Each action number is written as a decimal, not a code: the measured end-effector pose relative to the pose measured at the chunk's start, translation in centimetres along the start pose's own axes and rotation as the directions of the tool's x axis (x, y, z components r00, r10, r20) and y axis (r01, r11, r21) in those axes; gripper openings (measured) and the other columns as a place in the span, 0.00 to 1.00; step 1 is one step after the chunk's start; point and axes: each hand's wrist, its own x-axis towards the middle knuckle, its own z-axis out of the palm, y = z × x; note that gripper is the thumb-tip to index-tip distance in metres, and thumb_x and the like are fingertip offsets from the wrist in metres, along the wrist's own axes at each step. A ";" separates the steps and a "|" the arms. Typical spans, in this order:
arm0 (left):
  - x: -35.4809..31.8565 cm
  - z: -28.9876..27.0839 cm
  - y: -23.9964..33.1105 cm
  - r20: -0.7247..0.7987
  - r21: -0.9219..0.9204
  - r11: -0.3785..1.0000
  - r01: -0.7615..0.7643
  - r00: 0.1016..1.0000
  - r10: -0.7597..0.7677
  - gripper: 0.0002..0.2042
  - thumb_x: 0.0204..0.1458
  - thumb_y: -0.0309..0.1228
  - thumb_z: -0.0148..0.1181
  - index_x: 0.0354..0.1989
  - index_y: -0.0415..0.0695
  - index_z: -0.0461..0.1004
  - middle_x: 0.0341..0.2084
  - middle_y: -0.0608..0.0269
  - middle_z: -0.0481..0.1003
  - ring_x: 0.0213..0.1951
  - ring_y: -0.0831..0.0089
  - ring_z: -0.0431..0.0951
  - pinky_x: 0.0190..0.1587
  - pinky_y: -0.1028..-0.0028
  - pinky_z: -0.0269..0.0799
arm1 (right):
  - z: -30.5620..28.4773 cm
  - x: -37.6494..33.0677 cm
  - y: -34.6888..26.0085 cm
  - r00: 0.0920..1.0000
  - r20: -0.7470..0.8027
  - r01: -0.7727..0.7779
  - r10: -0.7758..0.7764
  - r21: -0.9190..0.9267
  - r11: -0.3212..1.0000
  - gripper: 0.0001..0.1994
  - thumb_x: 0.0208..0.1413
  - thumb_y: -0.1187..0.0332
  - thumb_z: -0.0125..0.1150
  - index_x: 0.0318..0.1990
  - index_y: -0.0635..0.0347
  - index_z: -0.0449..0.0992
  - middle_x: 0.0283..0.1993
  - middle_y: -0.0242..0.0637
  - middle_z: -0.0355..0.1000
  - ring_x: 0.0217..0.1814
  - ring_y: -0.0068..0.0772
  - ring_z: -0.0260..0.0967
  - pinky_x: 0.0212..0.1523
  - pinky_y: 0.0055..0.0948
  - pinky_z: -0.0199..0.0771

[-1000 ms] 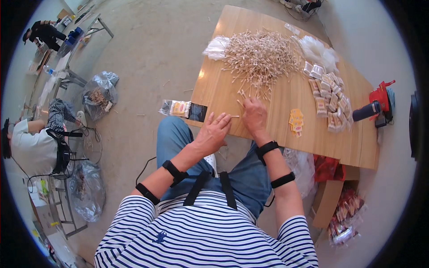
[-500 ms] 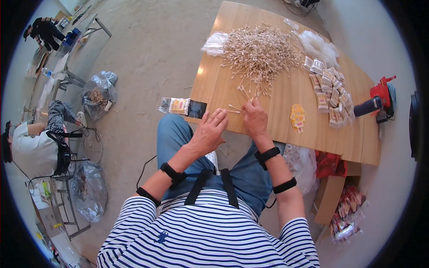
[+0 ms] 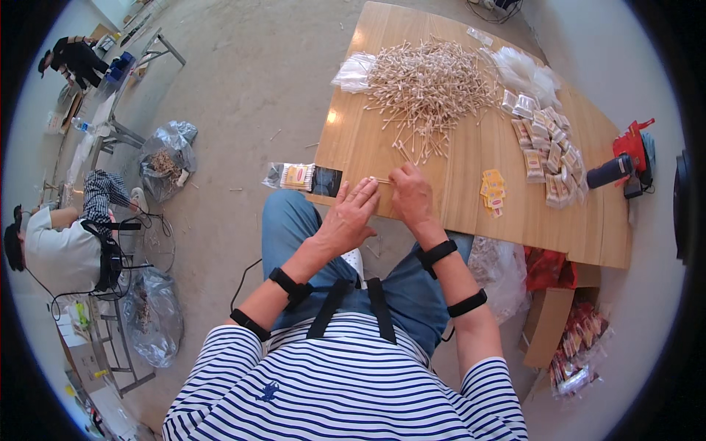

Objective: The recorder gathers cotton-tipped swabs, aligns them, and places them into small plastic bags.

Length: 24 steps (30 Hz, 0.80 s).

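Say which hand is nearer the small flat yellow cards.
Right. The right hand is left of the small flat yellow cards, not touching; the left hand is farther left.

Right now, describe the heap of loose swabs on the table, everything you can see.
The heap of loose swabs is a broad, untidy mound of thin, pale sticks with whitish tips, lying at all angles on the far half of the wooden table. Its near end thins out toward the right hand; contact there is unclear. Clear plastic bags lie against its left edge.
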 end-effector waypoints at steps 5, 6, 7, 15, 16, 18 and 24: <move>0.0 0.4 0.9 0.000 0.046 0.999 -0.004 1.000 0.004 0.43 0.38 0.37 0.75 0.64 0.34 0.61 0.68 0.47 0.56 0.72 0.55 0.52 0.71 0.52 0.46 | 0.2 -0.3 -0.1 1.000 -0.012 0.012 -0.012 0.022 1.000 0.03 0.43 0.78 0.57 0.27 0.61 0.73 0.34 0.46 0.68 0.41 0.53 0.69 0.41 0.46 0.71; 0.1 0.4 1.2 -0.002 0.047 0.999 0.001 1.000 -0.001 0.44 0.37 0.37 0.75 0.64 0.34 0.61 0.69 0.46 0.55 0.72 0.54 0.51 0.71 0.52 0.46 | 0.2 -0.4 -0.2 1.000 -0.012 0.015 -0.015 0.023 1.000 0.04 0.43 0.79 0.57 0.28 0.61 0.72 0.34 0.46 0.68 0.41 0.54 0.69 0.41 0.46 0.71; 0.1 0.5 1.3 -0.004 0.048 0.999 0.005 1.000 -0.005 0.44 0.37 0.37 0.75 0.64 0.33 0.61 0.69 0.45 0.55 0.72 0.52 0.51 0.71 0.52 0.46 | 0.3 -0.5 -0.1 1.000 -0.012 0.014 -0.014 0.022 1.000 0.04 0.43 0.79 0.57 0.28 0.61 0.72 0.34 0.46 0.68 0.41 0.54 0.69 0.41 0.46 0.71; -0.1 0.2 1.5 0.011 0.038 0.999 0.019 1.000 -0.019 0.45 0.37 0.37 0.75 0.65 0.32 0.59 0.69 0.44 0.53 0.72 0.52 0.49 0.72 0.52 0.45 | -0.6 -1.0 -0.1 0.985 -0.070 -0.159 0.157 -0.035 0.987 0.04 0.47 0.78 0.57 0.31 0.60 0.75 0.36 0.47 0.69 0.42 0.54 0.71 0.39 0.47 0.73; 0.0 0.2 1.5 0.011 0.039 0.999 0.020 1.000 -0.020 0.46 0.37 0.37 0.75 0.65 0.32 0.59 0.70 0.44 0.53 0.72 0.52 0.49 0.72 0.52 0.45 | -0.5 -1.0 0.0 0.985 -0.070 -0.162 0.159 -0.036 0.986 0.04 0.47 0.78 0.57 0.31 0.60 0.75 0.36 0.47 0.69 0.42 0.54 0.71 0.39 0.47 0.73; 0.0 0.3 1.6 0.015 0.036 0.999 0.021 1.000 -0.021 0.46 0.37 0.37 0.75 0.65 0.32 0.59 0.70 0.45 0.52 0.72 0.53 0.49 0.72 0.52 0.44 | 0.0 -1.0 0.1 0.993 -0.021 -0.119 0.118 -0.041 0.992 0.05 0.47 0.78 0.57 0.32 0.60 0.75 0.35 0.47 0.69 0.41 0.54 0.71 0.39 0.46 0.73; -0.2 0.3 1.4 0.017 0.035 0.999 0.035 0.999 -0.036 0.46 0.37 0.37 0.75 0.66 0.33 0.58 0.70 0.46 0.53 0.73 0.54 0.49 0.72 0.51 0.43 | 0.6 -1.0 -0.3 0.996 -0.043 -0.074 0.075 0.037 0.997 0.04 0.46 0.78 0.57 0.31 0.60 0.75 0.34 0.46 0.68 0.41 0.52 0.70 0.40 0.46 0.72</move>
